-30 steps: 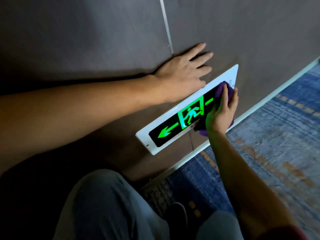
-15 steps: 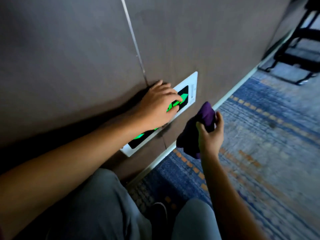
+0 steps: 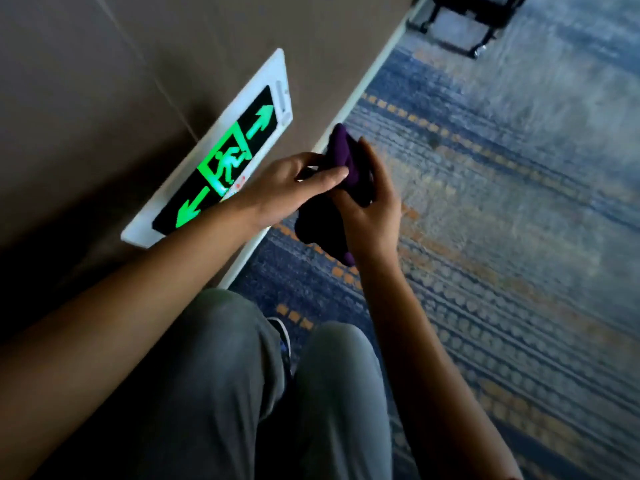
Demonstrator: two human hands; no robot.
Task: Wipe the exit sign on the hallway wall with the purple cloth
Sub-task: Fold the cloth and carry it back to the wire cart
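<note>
The exit sign (image 3: 221, 157) is a white-framed black panel with glowing green arrows and a running figure, mounted low on the brown wall. The purple cloth (image 3: 341, 157) is bunched up in front of the wall, clear of the sign. My right hand (image 3: 372, 209) grips the cloth from the right. My left hand (image 3: 294, 185) pinches its upper part with thumb and fingers. My left forearm crosses in front of the sign's lower edge.
A pale skirting strip (image 3: 349, 102) runs along the foot of the wall. Blue and orange patterned carpet (image 3: 502, 202) covers the floor to the right. A black wheeled frame (image 3: 464, 26) stands at the top. My knees in grey trousers (image 3: 277, 393) fill the bottom.
My right hand pulled the cloth off the sign and away from the wall. My left hand left the wall and sign and came over to grasp the cloth. The view swung right.
</note>
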